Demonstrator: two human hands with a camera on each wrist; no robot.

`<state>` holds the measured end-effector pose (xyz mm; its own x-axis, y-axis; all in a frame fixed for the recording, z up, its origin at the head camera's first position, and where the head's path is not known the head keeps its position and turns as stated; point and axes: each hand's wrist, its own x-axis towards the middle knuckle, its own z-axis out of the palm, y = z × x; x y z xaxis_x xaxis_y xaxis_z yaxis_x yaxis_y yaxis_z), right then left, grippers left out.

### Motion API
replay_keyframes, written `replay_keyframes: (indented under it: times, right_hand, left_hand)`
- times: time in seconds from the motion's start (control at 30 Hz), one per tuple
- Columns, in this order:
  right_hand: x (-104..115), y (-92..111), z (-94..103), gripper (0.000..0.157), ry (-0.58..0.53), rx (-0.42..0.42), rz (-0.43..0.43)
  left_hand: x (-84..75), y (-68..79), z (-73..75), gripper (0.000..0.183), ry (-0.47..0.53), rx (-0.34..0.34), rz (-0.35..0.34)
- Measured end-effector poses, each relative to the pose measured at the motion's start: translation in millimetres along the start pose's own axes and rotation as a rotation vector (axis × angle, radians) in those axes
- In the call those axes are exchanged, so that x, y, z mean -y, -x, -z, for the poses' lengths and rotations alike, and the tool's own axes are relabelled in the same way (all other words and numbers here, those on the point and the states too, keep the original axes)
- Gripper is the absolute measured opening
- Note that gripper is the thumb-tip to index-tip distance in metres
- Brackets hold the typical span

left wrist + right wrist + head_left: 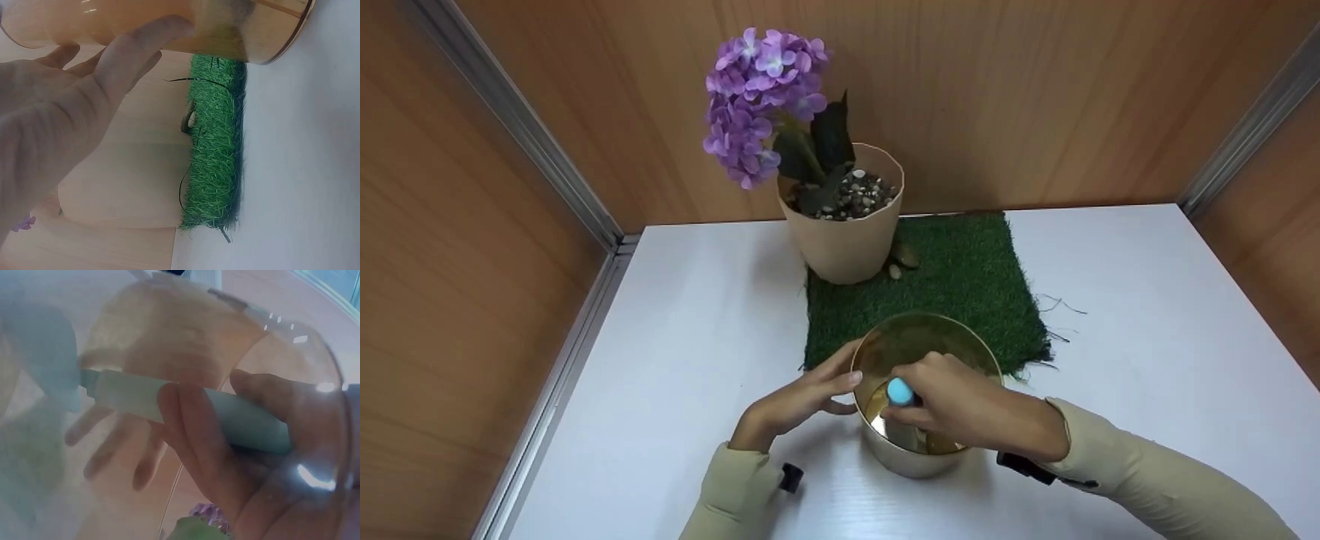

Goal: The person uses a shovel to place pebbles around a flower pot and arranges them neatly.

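Light-blue cylindrical-handled tool (900, 391) stands near-upright inside the transparent amber round pot (915, 463), handle end up; right hand (956, 397) grips it, left hand's (802, 399) spread fingers touch the pot's 9 o'clock side.

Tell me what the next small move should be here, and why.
I'd probably lift the blue-handled tool straight up: the right hand grips it inside the amber container, so an upward path seems safest, and the left hand touches its outside, perhaps enough to steady it.
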<state>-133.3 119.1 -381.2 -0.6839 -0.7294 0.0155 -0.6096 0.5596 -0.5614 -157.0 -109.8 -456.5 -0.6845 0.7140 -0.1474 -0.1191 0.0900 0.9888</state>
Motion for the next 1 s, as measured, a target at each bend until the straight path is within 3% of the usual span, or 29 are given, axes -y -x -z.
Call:
replay_keyframes:
  times: [0.2, 0.37, 0.73, 1.0]
  right_hand:
    - [-8, 0, 6.9, 0.022, -0.115, 0.038, -0.022]
    - [-13, 0, 10.0, 0.014, -0.184, 0.066, -0.001]
    - [-18, 3, 10.8, 0.020, -0.162, 0.041, 0.020]
    - [-20, 1, 10.6, 0.015, -0.238, 0.085, 0.030]
  left_hand:
    - [0.2, -0.1, -0.3, 0.057, 0.003, 0.015, -0.019]
    - [-0.7, 0.1, -0.3, 0.058, 0.003, 0.010, -0.019]
    - [0.8, -1.9, -0.3, 0.056, 0.002, -0.009, -0.002]
    - [1.1, -0.8, -0.4, 0.055, -0.006, -0.001, -0.010]
